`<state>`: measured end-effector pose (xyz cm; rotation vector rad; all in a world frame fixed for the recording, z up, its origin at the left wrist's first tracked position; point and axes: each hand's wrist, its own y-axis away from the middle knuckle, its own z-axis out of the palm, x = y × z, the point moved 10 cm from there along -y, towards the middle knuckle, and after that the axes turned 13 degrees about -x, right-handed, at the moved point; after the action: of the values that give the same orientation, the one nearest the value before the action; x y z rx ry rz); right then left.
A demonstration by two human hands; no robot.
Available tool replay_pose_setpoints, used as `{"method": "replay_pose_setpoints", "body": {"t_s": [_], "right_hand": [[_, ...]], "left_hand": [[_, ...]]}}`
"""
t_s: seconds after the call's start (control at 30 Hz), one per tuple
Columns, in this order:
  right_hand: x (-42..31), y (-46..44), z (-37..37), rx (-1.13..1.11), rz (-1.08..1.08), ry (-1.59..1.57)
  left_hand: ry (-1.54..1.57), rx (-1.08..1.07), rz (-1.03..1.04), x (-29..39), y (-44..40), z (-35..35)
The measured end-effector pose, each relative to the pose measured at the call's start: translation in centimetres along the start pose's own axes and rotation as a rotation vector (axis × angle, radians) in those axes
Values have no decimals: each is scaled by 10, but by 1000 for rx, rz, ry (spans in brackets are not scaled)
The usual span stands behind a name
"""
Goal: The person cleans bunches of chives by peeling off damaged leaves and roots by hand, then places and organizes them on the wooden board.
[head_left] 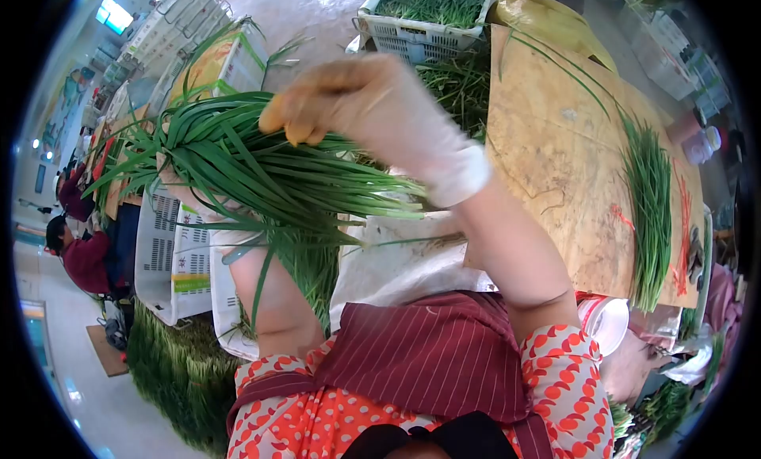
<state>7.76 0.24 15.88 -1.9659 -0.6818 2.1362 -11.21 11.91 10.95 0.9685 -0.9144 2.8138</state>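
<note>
My left hand (181, 185), gloved and mostly hidden by leaves, grips a thick bunch of garlic chives (261, 162). The bunch lies sideways, its green leaves drooping to the left and its paler ends pointing right. Over it is my right hand (357, 102), in a whitish glove with yellow fingers. Its fingers are curled in a pinch close to the top leaves, and motion blurs it. Whatever sits between those fingertips is too small or hidden to make out. One long leaf hangs down past my left forearm.
On the wooden board (555, 166) at right lie a neat chive bundle (650, 213) and red ties (682, 237). A white crate (420, 37) of greens stands ahead; another white crate (162, 257) is at left. Stacked chives (178, 372) fill the lower left. Other people work far left.
</note>
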Motion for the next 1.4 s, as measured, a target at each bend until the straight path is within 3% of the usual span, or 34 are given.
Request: {"method": "replay_pose_setpoints", "body": {"t_s": [0.1,0.13,0.2,0.23,0.27,0.33,0.4,0.43,0.5,0.6,0.63,0.67,0.7,0.73,0.8,0.9,0.93,1.0,1.03,1.1,1.23,1.4], "right_hand": [[-40,16,-36,-59,-177,79],[-38,24,-45,-97,-172,-176],[12,36,-90,114,66,-19],[46,52,-105,76,484,692],[71,77,-136,20,895,1406],[116,137,-172,-106,1127,1386],[95,181,-176,291,701,969],[99,206,-172,290,701,971],[74,264,-176,616,935,1620],[95,277,-154,679,955,1812],[112,270,-162,669,692,1299],[128,249,-160,628,759,780],[103,205,-136,664,342,596],[100,177,-122,589,206,455],[108,135,-91,362,243,237],[108,96,-44,-23,365,370],[112,94,-40,-22,365,367],[144,101,-34,16,527,-13],[142,102,-34,17,528,-11],[143,110,-32,111,556,-421],[139,109,-16,98,436,-866],[127,107,-14,15,222,-894]], "left_hand": [[30,-61,-58,-2,1,2],[-84,-130,30,12,8,24],[-318,52,170,30,7,-9],[-439,159,224,38,9,-25],[-139,-96,138,28,-4,-15],[91,-236,61,25,-9,-18],[209,-285,20,26,-11,-26],[186,-251,41,28,-11,-32],[74,-158,74,28,-6,-39],[-48,-58,87,23,0,-43],[-57,-39,86,23,-2,-45],[-58,-33,82,26,-8,-49],[-65,-27,78,29,-10,-52],[-71,-12,73,31,-11,-54],[-105,22,56,31,-3,-57],[-182,73,7,23,21,-56],[-198,79,-5,20,27,-56],[-217,94,-25,15,38,-55],[-221,99,-30,14,41,-55],[-217,107,-39,12,46,-56],[-214,118,-46,10,53,-58],[-239,125,-57,9,57,-56]]}}
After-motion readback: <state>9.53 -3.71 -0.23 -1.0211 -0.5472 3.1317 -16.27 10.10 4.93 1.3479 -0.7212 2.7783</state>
